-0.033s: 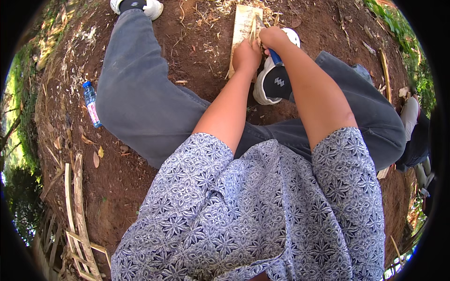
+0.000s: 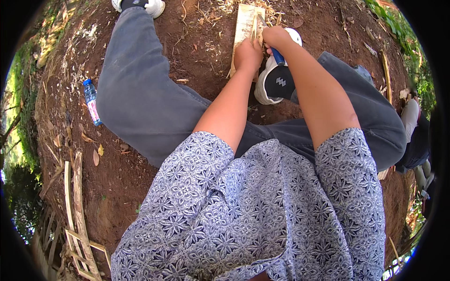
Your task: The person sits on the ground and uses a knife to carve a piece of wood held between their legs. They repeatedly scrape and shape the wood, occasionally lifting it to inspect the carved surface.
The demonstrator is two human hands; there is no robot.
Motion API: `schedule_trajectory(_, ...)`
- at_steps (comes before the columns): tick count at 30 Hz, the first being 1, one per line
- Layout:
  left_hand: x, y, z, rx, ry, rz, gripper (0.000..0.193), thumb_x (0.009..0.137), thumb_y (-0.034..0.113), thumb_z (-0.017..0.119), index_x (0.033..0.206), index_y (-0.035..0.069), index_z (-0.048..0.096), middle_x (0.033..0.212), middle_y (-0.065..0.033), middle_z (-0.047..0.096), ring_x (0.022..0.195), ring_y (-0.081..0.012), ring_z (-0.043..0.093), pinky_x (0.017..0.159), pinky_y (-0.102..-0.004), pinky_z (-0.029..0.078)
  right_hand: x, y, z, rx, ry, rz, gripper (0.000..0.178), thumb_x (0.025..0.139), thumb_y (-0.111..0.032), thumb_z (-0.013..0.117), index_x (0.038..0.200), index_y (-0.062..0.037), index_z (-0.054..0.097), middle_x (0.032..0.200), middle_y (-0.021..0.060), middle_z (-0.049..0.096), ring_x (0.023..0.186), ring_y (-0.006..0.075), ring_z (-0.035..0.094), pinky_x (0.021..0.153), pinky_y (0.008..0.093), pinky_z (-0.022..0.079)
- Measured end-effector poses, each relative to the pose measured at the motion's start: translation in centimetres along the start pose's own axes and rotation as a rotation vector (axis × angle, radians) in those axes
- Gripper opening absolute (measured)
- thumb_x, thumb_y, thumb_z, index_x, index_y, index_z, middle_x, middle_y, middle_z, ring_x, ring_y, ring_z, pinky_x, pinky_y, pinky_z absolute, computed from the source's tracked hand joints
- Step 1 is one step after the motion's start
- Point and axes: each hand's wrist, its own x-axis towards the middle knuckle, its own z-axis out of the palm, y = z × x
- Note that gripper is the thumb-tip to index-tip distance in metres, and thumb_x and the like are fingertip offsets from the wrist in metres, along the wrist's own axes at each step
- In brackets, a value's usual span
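My left hand (image 2: 248, 55) is closed around a thin pale wooden stick (image 2: 254, 29), whose upper end lies over a flat wooden board (image 2: 241, 35). Right beside it, my right hand (image 2: 276, 37) grips a knife by its blue handle (image 2: 277, 57). The blade points away from me, next to the stick; part of it is hidden by the fingers. Below the right hand, my white shoe (image 2: 263, 86) stands close to the board's right side.
On the brown soil lie wood shavings (image 2: 204, 18) and dry leaves. To the left is a blue-capped plastic bottle (image 2: 92, 103); nearer me, long wooden strips (image 2: 79, 201). Another wooden strip (image 2: 386, 75) lies at right, and part of another person (image 2: 417, 140) shows at the right rim.
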Motion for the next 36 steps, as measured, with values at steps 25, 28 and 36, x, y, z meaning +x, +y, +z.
schedule_trajectory(25,-0.4,1.3,-1.4,-0.024,-0.099,-0.022,0.054,0.105,0.037,0.035,0.093,-0.002,0.071,0.072,-0.0186,0.071,0.060,-0.0295,0.071,0.063,-0.0427,0.058,-2.9,-0.6,0.1,-0.103,-0.152,-0.028,0.047,0.102,-0.036,0.044,0.093,0.0046,0.066,0.065,0.0116,0.062,0.053,0.0221,0.065,0.052,0.0373,0.055)
schedule_trajectory(28,-0.8,1.7,-1.5,-0.046,-0.155,-0.043,0.052,0.105,0.037,0.035,0.097,-0.001,0.071,0.079,-0.0147,0.072,0.065,-0.0266,0.072,0.061,-0.0392,0.060,0.0,0.4,0.7,-0.141,-0.151,-0.055,0.047,0.101,-0.038,0.045,0.095,0.0035,0.067,0.067,0.0115,0.063,0.056,0.0207,0.067,0.054,0.0367,0.056)
schedule_trajectory(36,-0.5,1.3,-2.1,-0.003,-0.154,-0.006,0.060,0.103,0.037,0.031,0.076,-0.004,0.067,0.062,-0.0158,0.066,0.056,-0.0279,0.069,0.062,-0.0418,0.057,-3.0,0.9,-0.9,0.138,-0.086,0.080,0.054,0.104,-0.044,0.044,0.093,0.0054,0.062,0.067,0.0083,0.060,0.051,0.0196,0.060,0.049,0.0370,0.052)
